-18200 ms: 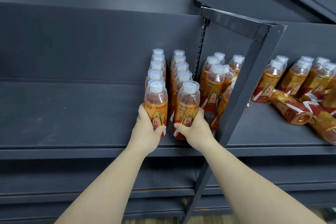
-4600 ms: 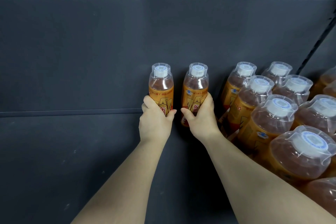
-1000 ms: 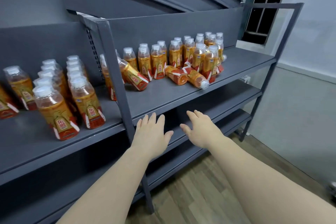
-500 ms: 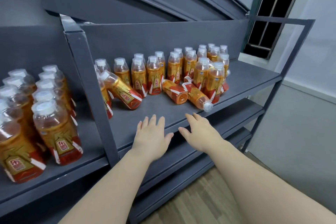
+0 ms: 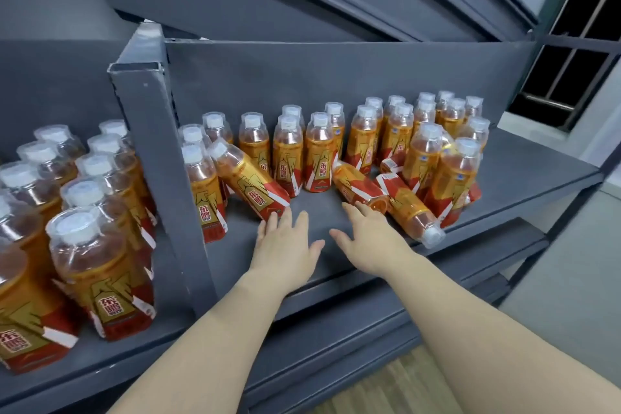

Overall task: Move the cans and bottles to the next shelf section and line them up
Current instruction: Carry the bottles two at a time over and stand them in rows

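Orange drink bottles with white caps and red-gold labels fill two sections of a dark grey shelf [image 5: 302,212]. In the left section several bottles [image 5: 100,265] stand in neat rows. The right section holds several standing bottles [image 5: 321,158], one tilted bottle [image 5: 250,183] leaning near the post, and two bottles lying on their sides [image 5: 358,186] [image 5: 408,212]. My left hand [image 5: 285,249] is flat and empty, fingertips just short of the tilted bottle's base. My right hand [image 5: 369,239] is spread and empty, its fingertips next to the nearer lying bottle.
A grey upright post [image 5: 158,158] divides the two sections, left of my left hand. Lower shelves [image 5: 369,323] jut out below my arms. An upper shelf slants overhead. Wooden floor [image 5: 386,390] and a dark window [image 5: 571,54] lie to the right.
Both empty hands have reached forward over the right section's front edge toward the fallen bottles. The view has come closer to the shelf.
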Motion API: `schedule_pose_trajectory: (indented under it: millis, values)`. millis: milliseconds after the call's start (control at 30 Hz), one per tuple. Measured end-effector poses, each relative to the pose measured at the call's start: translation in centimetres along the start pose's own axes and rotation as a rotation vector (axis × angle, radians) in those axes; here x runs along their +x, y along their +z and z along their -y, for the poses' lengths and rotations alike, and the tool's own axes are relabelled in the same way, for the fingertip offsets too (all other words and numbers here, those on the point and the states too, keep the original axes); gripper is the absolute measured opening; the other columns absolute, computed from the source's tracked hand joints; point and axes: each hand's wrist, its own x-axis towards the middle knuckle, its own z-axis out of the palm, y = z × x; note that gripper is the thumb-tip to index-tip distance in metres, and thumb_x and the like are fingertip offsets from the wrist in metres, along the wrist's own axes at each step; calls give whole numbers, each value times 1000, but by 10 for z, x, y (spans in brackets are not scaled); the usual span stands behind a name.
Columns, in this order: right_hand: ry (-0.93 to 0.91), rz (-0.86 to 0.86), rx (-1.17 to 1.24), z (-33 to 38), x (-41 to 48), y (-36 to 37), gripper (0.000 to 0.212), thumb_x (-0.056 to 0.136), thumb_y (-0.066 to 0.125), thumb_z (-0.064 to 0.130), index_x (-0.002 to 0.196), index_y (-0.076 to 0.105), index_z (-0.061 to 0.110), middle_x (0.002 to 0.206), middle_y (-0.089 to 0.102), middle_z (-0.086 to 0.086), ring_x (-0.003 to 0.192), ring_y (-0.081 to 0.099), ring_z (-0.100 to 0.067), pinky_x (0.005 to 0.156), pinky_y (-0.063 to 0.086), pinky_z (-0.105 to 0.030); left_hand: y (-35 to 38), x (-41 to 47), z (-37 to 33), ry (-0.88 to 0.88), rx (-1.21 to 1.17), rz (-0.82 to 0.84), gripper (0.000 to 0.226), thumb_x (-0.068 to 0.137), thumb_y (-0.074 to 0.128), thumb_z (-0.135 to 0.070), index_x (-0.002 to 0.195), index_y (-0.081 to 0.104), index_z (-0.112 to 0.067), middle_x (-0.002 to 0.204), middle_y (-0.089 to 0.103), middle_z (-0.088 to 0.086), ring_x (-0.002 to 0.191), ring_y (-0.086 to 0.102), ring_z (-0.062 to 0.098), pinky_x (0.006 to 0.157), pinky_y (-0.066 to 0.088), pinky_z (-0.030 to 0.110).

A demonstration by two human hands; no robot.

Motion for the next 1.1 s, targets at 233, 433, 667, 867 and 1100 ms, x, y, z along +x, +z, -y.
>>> schedule_pose_trajectory:
  millis: [233,433,667,867,1100]
  values:
    - [-164,27,-23,1,55,-1,70,102,44,50,159,18,18,165,19,-9,152,17,-27,121,21,-39,4,25,11,-138,-15,-150,62,101,40,-54,152,29,-20,157,34,8,146,25,31,121,21,50]
    - [-324,38,6,4,92,-8,69,102,45,48,158,21,15,165,21,-7,151,18,-27,121,18,-37,2,34,24,-374,-117,-279,55,97,48,-52,137,40,-16,139,49,9,131,44,31,112,36,48]
    - [-398,76,31,-5,112,-10,69,103,44,49,159,20,17,165,20,-8,152,16,-27,122,16,-39,-1,44,16,-535,-317,-372,56,95,58,-47,136,40,-14,134,52,9,122,53,29,102,48,45]
    - [-397,103,45,-7,124,-8,70,103,43,50,159,17,19,166,16,-7,153,13,-26,122,16,-39,-1,62,14,-650,-501,-436,86,94,61,-46,154,11,-10,145,46,14,126,52,34,102,48,49]
    - [-368,114,45,-12,138,-6,71,101,45,51,159,19,19,166,18,-5,153,14,-26,122,19,-41,0,89,19,-784,-778,-538,106,93,64,-46,156,-12,-9,149,44,16,133,48,35,108,42,51]
